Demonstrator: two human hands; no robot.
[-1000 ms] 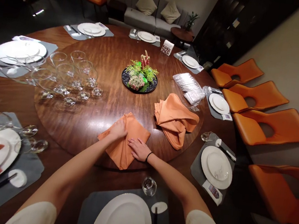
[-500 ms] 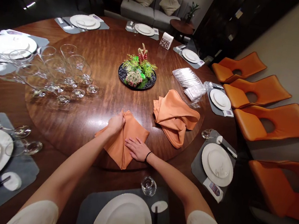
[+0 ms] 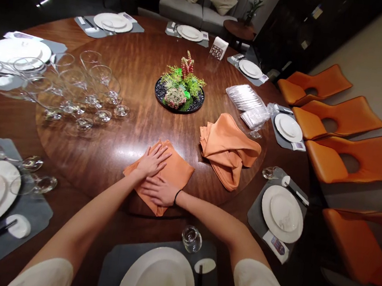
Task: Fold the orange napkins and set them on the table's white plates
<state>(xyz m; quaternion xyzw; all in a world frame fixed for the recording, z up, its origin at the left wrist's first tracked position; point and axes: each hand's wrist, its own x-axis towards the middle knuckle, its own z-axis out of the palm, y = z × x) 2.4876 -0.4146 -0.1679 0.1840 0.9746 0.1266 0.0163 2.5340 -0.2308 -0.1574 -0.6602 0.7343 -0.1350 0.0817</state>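
A folded orange cloth napkin (image 3: pixel 179 166) lies on the round wooden turntable (image 3: pixel 85 161) in front of me. Flat on its upper left part rests my left hand (image 3: pixel 153 160), fingers outstretched. My right hand (image 3: pixel 160 191), with a dark band at the wrist, presses flat on the lower part, just below the left; its fingers are spread. Both palms cover part of the folds. To the right, a pile of orange napkins (image 3: pixel 228 143) sits on the turntable, apart from my hands.
Several wine glasses (image 3: pixel 91 91) stand at the left. A plant centrepiece (image 3: pixel 181 85) is further back, with plastic-wrapped packets (image 3: pixel 248 104) to its right. Nearest me are a small glass (image 3: pixel 191 239) and a white plate (image 3: pixel 160 281). Orange chairs (image 3: pixel 363 157) line the right side.
My left hand has let go of the napkin's upper edge and now lies flat on it. My right hand has slid left across the cloth. The napkin's raised flap now lies flatter.
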